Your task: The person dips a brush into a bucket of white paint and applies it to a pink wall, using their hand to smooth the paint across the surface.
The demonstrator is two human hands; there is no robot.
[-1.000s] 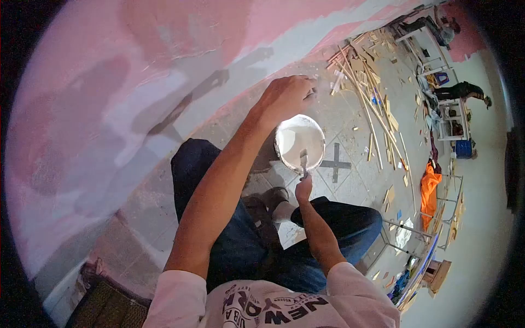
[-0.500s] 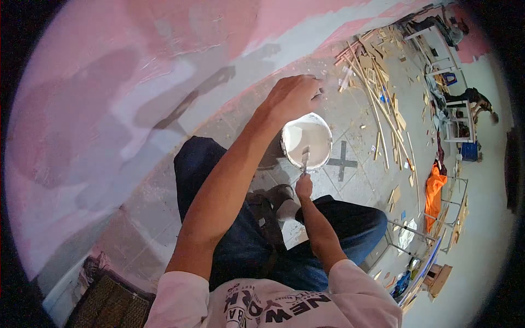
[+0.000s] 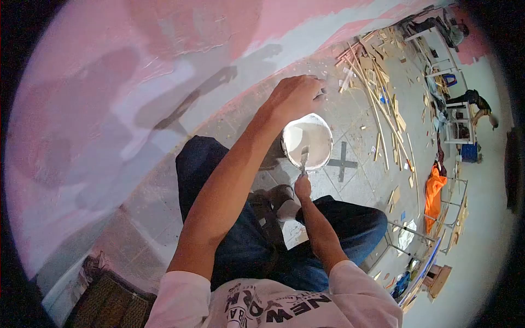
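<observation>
Brush (image 3: 304, 154) shifted slightly leftward | right fingers (image 3: 302, 181) grip | shirt (image 3: 284, 309): "NEW"

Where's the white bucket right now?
In the head view, the white bucket is right of centre, on the floor, with the left hand above it in the picture, the right hand below, and the grey cross just to its right.

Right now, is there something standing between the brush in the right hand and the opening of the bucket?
Nothing visible does: the brush in the right hand reaches past the near rim of the bucket, over its opening. The left hand appears beyond the far rim, clear of the brush.
</observation>
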